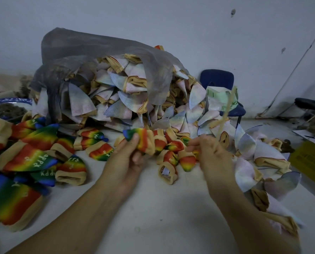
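Our left hand [129, 158] grips a rainbow sock [143, 137] over the desk [162, 208] middle, right hand [214, 154] pinches a second rainbow sock [187, 161] just beside it, inside-out socks [116, 85] heaped behind.

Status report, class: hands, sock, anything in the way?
Left hand grips rainbow sock. Right hand pinches second sock. Pale pile close behind.

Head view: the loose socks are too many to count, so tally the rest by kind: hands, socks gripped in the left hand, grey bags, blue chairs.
hands: 2 (left hand, right hand)
rainbow sock gripped by the left hand: 1
grey bag: 1
blue chair: 1
total: 5
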### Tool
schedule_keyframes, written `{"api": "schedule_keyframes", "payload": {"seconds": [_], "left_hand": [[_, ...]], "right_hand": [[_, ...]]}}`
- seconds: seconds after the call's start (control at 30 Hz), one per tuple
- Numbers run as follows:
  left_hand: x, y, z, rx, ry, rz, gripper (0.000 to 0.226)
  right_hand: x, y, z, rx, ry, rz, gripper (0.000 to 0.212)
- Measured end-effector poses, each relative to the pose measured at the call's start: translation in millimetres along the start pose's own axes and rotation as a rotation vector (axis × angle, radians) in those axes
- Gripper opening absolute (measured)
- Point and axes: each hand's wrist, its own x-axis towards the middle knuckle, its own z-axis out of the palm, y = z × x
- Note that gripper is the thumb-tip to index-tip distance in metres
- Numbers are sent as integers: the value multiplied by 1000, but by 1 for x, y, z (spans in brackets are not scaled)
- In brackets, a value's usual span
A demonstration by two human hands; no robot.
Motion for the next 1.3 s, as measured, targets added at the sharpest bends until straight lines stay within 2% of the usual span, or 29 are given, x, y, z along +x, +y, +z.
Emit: {"api": "schedule_keyframes", "payload": {"seconds": [0.07,0.2,0.3,0.47,0.6,0.73,0.87,1.0,1.1,1.17,1.3], "left_hand": [[4,3,-6,10,17,19,9],[-3,-13,2,249,-94,-2,15],[-8,-18,5,381,-110,-16,19],[-12,-19,10,427,-114,6,29],[-13,-19,11,477,-32,16,36],[-9,-17,10,366,8,3,27],[-6,-16,11,211,-98,-43,37],[-8,-14,11,180,-136,-60,45],[-10,-16,10,199,-189,-70,38],[-9,-17,10,202,-197,-79,42],[-6,-16,8,140,-145,-85,27]], "right_hand": [[4,0,-4,1,40,24,36],[-4,2,8,-64,-174,-38,35],[-5,4,11,-56,-256,-101,22],[-2,7,10,-106,-278,-118,16],[-2,7,13,-202,-250,-166,16],[0,6,10,-219,-187,-178,22],[1,8,11,-216,-189,-191,22],[-1,7,11,-119,-222,-174,24],[-2,8,11,-61,-281,-162,30],[-2,10,11,-70,-305,-146,22],[2,12,10,-22,-261,-130,17]]}}
